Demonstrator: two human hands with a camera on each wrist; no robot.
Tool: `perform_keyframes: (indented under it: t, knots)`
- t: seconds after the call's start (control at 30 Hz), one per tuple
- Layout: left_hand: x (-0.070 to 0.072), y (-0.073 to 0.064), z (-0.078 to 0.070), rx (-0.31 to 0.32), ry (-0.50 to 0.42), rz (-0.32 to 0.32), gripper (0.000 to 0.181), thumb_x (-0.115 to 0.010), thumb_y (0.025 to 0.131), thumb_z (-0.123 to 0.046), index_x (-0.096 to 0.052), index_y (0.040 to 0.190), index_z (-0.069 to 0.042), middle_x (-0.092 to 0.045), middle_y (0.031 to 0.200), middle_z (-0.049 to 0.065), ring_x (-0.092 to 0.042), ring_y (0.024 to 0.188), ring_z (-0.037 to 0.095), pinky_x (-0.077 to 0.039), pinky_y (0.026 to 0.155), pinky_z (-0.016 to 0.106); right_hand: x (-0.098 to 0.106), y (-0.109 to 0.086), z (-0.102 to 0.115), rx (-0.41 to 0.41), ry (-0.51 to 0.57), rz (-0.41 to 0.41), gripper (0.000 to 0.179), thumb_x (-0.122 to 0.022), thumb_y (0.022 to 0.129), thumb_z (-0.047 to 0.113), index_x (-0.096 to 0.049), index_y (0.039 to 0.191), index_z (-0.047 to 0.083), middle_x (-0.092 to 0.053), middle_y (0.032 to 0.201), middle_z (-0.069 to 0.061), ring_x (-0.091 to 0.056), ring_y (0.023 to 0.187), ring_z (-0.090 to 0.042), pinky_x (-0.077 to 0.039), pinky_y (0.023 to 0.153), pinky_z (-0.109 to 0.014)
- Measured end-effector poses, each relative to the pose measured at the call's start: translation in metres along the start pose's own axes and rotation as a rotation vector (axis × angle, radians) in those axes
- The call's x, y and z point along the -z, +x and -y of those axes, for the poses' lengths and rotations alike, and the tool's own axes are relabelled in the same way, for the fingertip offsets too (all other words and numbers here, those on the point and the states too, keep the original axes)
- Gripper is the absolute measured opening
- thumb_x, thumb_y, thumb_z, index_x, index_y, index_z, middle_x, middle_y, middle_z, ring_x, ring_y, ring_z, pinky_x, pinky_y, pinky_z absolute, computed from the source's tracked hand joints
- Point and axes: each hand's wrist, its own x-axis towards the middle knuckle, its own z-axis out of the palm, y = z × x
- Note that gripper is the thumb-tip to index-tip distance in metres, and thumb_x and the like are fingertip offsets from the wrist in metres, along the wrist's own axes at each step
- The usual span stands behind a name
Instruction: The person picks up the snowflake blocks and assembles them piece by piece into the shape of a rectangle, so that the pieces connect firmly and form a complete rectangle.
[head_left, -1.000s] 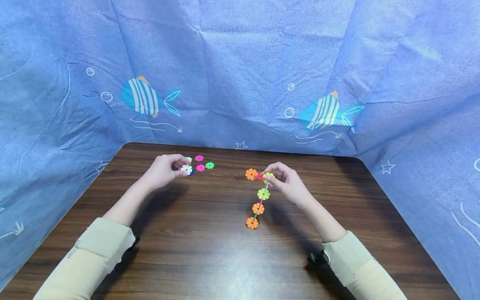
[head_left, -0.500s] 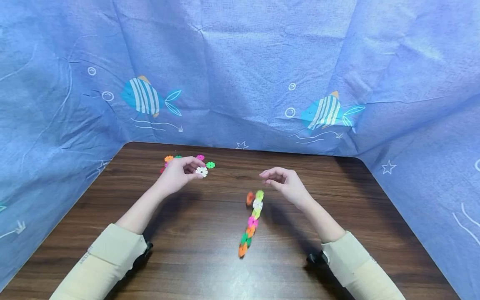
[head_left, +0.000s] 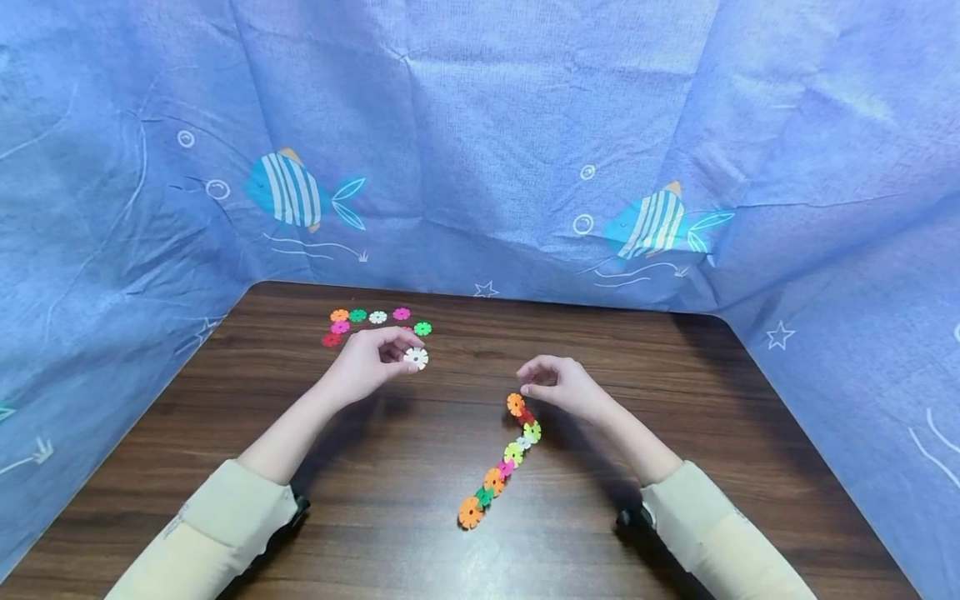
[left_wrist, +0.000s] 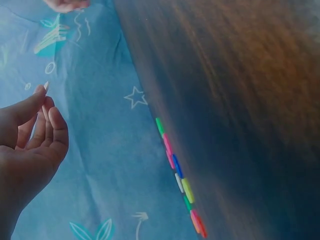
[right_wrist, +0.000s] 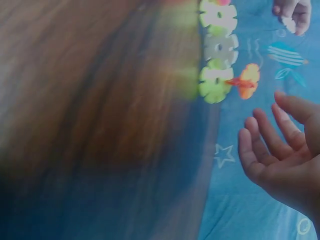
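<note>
My left hand point(head_left: 367, 362) pinches a white notched disc point(head_left: 416, 358), a snowflake-style linking piece, between thumb and fingers above the table. In the left wrist view only its thin edge shows at the fingertips. A chain of linked discs point(head_left: 513, 454) in orange, green, pink, yellow-green, white and red lies on the table, bent near its far end. Just beyond that end, my right hand point(head_left: 564, 385) hovers with relaxed fingers and holds nothing. The right wrist view shows its fingers point(right_wrist: 272, 142) apart from the chain's orange end disc point(right_wrist: 248, 81).
Several loose discs lie at the back left of the wooden table point(head_left: 390, 517), among them a green disc point(head_left: 423, 329), an orange disc point(head_left: 340, 315) and a red disc point(head_left: 331, 340). My left hand hides part of this group. A blue fish-print cloth point(head_left: 480, 150) hangs behind the table.
My right hand has let go of the chain, which dropped onto the table and settled nearer to me. My left hand has moved right, away from the loose discs, with the white disc.
</note>
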Motion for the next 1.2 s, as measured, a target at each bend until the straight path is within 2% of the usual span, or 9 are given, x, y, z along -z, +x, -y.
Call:
perform_keyframes:
  t: [0.13,0.33,0.53,0.73,0.93,1.07,1.2]
  knots:
    - [-0.001,-0.004,0.001,0.009,-0.013,0.013,0.025,-0.077,0.077,-0.009,-0.070,0.101,-0.009,-0.068,0.082,0.001,-0.060,0.073,0.015,-0.052,0.064,0.026,-0.002,-0.002,-0.007,-0.040,0.000,0.085,0.029,-0.074,0.082,0.020,-0.065,0.104,0.002,-0.067,0.094,-0.007,-0.062,0.083,-0.014,-0.050,0.073,-0.023]
    - [0.000,-0.006,0.003,-0.006,-0.029,0.006,0.025,-0.077,0.076,-0.007,-0.070,0.100,-0.008,-0.068,0.082,0.001,-0.060,0.072,0.014,-0.052,0.064,0.025,-0.002,-0.005,-0.012,-0.081,0.004,0.223,0.033,-0.074,0.082,0.020,-0.064,0.105,-0.001,-0.068,0.097,-0.010,-0.063,0.084,-0.015,-0.051,0.070,-0.023]
    - [0.000,-0.006,0.004,-0.009,-0.036,-0.003,0.026,-0.078,0.075,-0.005,-0.070,0.100,-0.006,-0.069,0.083,0.004,-0.059,0.071,0.014,-0.051,0.064,0.026,0.000,-0.006,-0.014,-0.098,-0.034,0.314,0.033,-0.073,0.082,0.024,-0.066,0.106,0.003,-0.067,0.091,-0.003,-0.060,0.078,-0.012,-0.048,0.064,-0.023]
    - [0.000,-0.006,0.005,-0.009,-0.045,0.003,0.027,-0.078,0.076,-0.006,-0.070,0.101,-0.005,-0.069,0.084,0.005,-0.059,0.072,0.015,-0.051,0.065,0.024,-0.001,-0.004,-0.015,-0.083,0.023,0.327,0.024,-0.073,0.083,0.020,-0.064,0.099,0.004,-0.064,0.088,-0.002,-0.059,0.078,-0.014,-0.048,0.065,-0.024]
    - [0.000,-0.007,0.002,-0.004,-0.060,0.008,0.028,-0.078,0.075,-0.008,-0.070,0.102,-0.005,-0.069,0.084,0.003,-0.061,0.073,0.014,-0.052,0.065,0.024,0.001,-0.003,-0.014,-0.026,0.082,0.280,0.020,-0.072,0.083,0.014,-0.061,0.094,0.002,-0.067,0.091,-0.007,-0.063,0.087,-0.012,-0.050,0.074,-0.022]
    - [-0.001,-0.006,-0.002,0.026,-0.087,0.018,0.029,-0.078,0.075,-0.008,-0.069,0.103,-0.006,-0.068,0.084,0.003,-0.061,0.074,0.014,-0.052,0.065,0.023,0.005,-0.002,-0.009,0.010,0.106,0.249,0.017,-0.071,0.084,0.015,-0.062,0.095,0.004,-0.070,0.095,-0.010,-0.064,0.084,-0.010,-0.051,0.074,-0.022]
    - [-0.004,-0.005,-0.008,0.035,-0.120,0.031,0.030,-0.078,0.076,-0.009,-0.068,0.104,-0.004,-0.067,0.084,0.005,-0.061,0.075,0.016,-0.051,0.065,0.023,0.010,0.000,0.000,0.045,0.098,0.200,0.018,-0.071,0.085,0.017,-0.062,0.096,0.006,-0.070,0.092,-0.008,-0.064,0.084,-0.011,-0.052,0.074,-0.023]
